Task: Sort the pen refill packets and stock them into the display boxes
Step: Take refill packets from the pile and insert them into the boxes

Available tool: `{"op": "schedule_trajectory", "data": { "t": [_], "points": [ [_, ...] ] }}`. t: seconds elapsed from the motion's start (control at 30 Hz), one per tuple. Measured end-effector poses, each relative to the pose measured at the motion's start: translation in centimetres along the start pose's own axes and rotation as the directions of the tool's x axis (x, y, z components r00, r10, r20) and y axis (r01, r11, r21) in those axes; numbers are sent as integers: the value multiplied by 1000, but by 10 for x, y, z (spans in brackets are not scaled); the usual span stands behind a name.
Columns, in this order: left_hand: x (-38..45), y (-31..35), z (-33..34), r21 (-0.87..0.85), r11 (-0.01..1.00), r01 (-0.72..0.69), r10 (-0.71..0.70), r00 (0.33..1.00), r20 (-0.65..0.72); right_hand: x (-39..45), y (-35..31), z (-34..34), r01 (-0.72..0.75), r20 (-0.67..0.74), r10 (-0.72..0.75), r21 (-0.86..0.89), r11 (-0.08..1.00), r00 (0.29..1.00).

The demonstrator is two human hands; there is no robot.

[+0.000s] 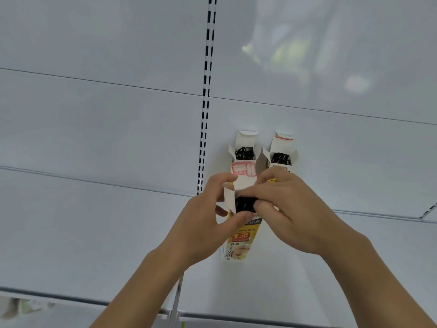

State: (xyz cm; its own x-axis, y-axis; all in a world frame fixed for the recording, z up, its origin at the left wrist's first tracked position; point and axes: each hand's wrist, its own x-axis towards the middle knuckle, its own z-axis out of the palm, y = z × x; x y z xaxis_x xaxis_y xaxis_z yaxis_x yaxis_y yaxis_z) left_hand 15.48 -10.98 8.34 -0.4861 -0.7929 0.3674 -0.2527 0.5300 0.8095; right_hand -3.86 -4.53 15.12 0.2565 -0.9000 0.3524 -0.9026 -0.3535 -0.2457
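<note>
Both hands are on the nearest display box: the left hand curls round its left side, thumb across the yellow front and fingers behind the open flap, while the right hand pinches down with thumb and forefinger on the dark bundle of refill packets sitting in the box's open mouth. So the packets are already in the opening, only their black tops showing between the fingertips. This looks like the stocking step itself, the bundle being seated into the box while the other hand steadies the carton. How deep the packets sit cannot be told, as the fingers cover most of the mouth. Behind, against the white back panel, two more display boxes stand upright with lids up, the left rear box and the right rear box, each showing dark contents. All three stand on the white shelf. Next, by my reading, the bundle wants pressing straight down until level, the left hand holding the thin card firm so the flaps don't buckle, then the box goes back in line with its neighbours.
</note>
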Motion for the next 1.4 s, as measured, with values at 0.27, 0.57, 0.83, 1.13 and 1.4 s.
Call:
{"op": "schedule_trajectory", "data": {
  "t": [0.27, 0.57, 0.83, 1.13, 1.4],
  "points": [
    [1, 4, 0, -2, 999, -41, 41, 999, 10, -2, -4, 12, 8, -29, -8, -2, 1000, 1000],
    [2, -8, -2, 26, 1000, -15, 15, 1000, 24, -8, 7, 7, -3, -279, -14, -60, 998, 960],
    [2, -8, -2, 25, 1000, -19, 18, 999, 27, -10, 11, 15, 13, -265, -36, -90, 996, 963],
    [6, -3, -13, 74, 997, 11, -16, 998, 65, -8, 10, 23, 62, -311, -94, -113, 992, 946],
    [7, -5, -27, 91, 995, 28, -31, 999, 29, -8, 9, 36, -13, -299, -40, -172, 985, 953]
  ]
}}
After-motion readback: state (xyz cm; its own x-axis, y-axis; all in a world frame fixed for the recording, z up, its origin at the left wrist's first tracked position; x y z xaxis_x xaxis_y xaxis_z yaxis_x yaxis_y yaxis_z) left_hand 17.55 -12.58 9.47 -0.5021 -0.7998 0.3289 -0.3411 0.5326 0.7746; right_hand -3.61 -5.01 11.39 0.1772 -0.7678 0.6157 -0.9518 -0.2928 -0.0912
